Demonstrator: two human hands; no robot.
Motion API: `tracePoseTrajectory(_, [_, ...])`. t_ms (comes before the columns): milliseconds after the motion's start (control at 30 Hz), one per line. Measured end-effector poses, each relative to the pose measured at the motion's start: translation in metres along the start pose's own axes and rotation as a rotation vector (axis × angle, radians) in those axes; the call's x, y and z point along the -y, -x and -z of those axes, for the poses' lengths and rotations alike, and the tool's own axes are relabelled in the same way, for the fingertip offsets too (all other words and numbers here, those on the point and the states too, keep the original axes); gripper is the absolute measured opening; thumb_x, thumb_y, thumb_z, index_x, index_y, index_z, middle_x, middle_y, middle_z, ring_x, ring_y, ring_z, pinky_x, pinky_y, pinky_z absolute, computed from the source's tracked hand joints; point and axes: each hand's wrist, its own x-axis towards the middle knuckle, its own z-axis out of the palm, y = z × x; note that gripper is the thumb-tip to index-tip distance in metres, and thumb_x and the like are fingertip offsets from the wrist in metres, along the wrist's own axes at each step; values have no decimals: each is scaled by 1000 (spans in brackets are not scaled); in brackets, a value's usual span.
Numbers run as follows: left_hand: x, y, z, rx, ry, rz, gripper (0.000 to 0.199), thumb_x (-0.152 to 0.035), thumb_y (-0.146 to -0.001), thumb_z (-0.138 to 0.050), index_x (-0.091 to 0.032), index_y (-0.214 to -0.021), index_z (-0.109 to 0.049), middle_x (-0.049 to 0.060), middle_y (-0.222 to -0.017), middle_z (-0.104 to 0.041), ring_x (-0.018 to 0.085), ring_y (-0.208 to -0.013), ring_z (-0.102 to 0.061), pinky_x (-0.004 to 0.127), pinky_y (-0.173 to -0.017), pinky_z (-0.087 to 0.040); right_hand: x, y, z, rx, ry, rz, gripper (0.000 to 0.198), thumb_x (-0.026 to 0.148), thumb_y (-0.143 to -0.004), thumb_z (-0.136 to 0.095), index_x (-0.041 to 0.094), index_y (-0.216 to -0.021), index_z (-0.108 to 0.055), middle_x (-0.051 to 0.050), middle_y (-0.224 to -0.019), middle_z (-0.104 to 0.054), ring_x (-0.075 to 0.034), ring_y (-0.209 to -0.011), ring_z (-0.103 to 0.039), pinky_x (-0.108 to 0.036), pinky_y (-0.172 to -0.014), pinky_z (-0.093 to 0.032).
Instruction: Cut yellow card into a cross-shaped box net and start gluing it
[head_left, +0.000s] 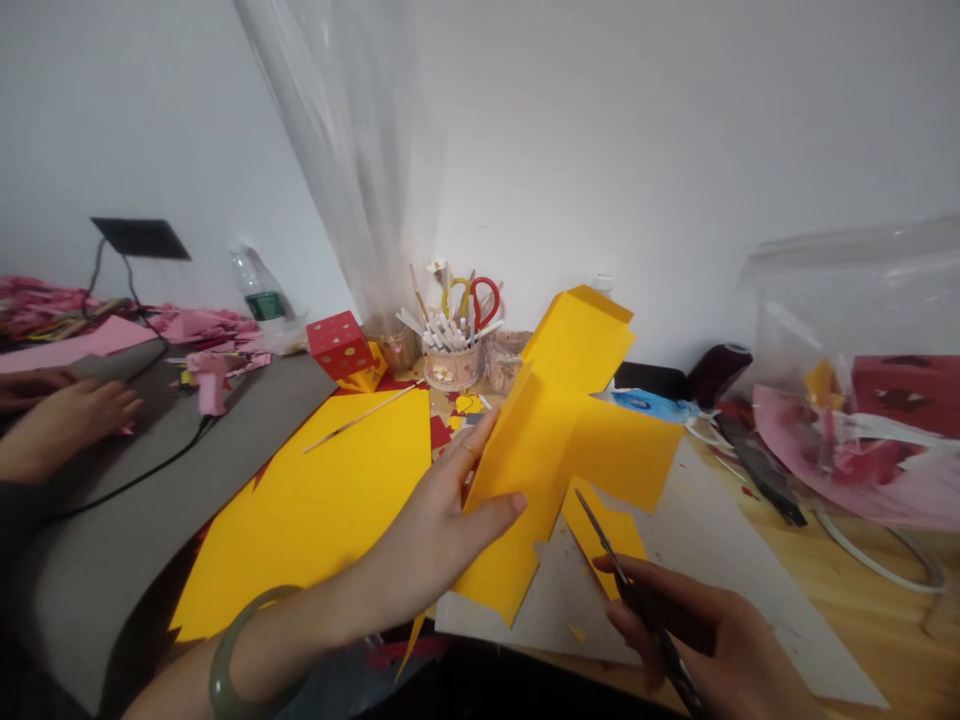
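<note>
My left hand (442,510) grips a folded yellow card cut-out (559,400) by its left edge, thumb on the front and fingers behind. The piece is cross-shaped, with flaps, and stands raised at a tilt. In my right hand (697,620) is a slim dark tool with a thin metal point, which looks like a craft knife (634,590). Its tip is close to the cut-out's lower right edge; contact cannot be told. Behind the tip, a smaller yellow card piece (622,530) lies on a pale board (720,560).
A large yellow sheet (337,490) with a thin stick (360,418) lies left. Behind are a red patterned box (339,345) and a pot (454,365) of sticks and scissors. A co-worker's hand (67,425) and a pink glue gun (210,380) are far left; a clear bag (862,400) stands right.
</note>
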Motion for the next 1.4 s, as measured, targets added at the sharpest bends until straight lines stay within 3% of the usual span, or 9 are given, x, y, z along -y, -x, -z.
tracePoseTrajectory(167, [1,2,-1,29,-63,4,69,-33,-79,-60,-22,-141,-33,7,-151,-28,27,-133,-33,39,-110,-25,3,-4,-2,21,-57,-39,38,41,-58,-68,14,-83,-77,1,-47,-56,-10,-41,-44,-22,-39,-39])
tracePoseTrajectory(300, [0,4,0,33,-61,11,69,-34,-79,-60,-23,-141,-32,7,-148,-34,28,-131,-37,39,-109,-27,6,-6,-3,29,-69,-49,36,41,-58,-68,15,-82,-77,2,-46,-54,-9,-39,-42,-20,-34,-33])
tracePoseTrajectory(433, [-1,5,0,57,-51,15,69,-35,-80,-60,-25,-142,-30,6,-146,-38,27,-130,-39,38,-107,-30,6,-6,-2,32,-67,-39,36,41,-59,-68,14,-81,-77,4,-39,-47,-9,-37,-40,-20,-34,-32])
tracePoseTrajectory(600, [-5,7,0,66,6,62,72,-33,-80,-61,-25,-143,-28,8,-145,-40,29,-126,-43,42,-104,-35,4,-6,-3,32,-103,-40,36,40,-58,-69,15,-82,-78,3,-46,-52,-9,-38,-41,-20,-36,-36])
tracePoseTrajectory(733, [-6,9,0,87,52,58,71,-33,-81,-61,-28,-143,-27,6,-146,-39,28,-129,-40,39,-102,-37,2,-7,-4,28,-66,-35,38,41,-58,-70,14,-83,-78,4,-36,-45,-9,-37,-39,-20,-33,-31])
tracePoseTrajectory(900, [-5,8,-1,92,82,27,69,-29,-81,-61,-30,-142,-28,1,-146,-39,24,-131,-38,35,-105,-35,-5,-9,-3,20,-107,-8,35,40,-58,-71,16,-81,-78,2,-45,-53,-9,-37,-39,-20,-34,-34])
tracePoseTrajectory(1033, [-4,7,0,79,29,-17,66,-30,-81,-61,-31,-141,-31,-1,-147,-37,22,-133,-35,32,-109,-29,-13,-13,0,68,-16,11,39,44,-58,-72,17,-87,-78,3,-40,-51,-10,-37,-41,-20,-32,-32])
tracePoseTrajectory(1400, [-2,15,5,26,-28,68,69,-43,-78,-63,-32,-140,-34,2,-147,-38,27,-129,-41,35,-106,-33,-4,-7,-6,-27,-62,2,32,41,-56,-72,19,-78,-79,4,-36,-46,-9,-35,-38,-19,-30,-29])
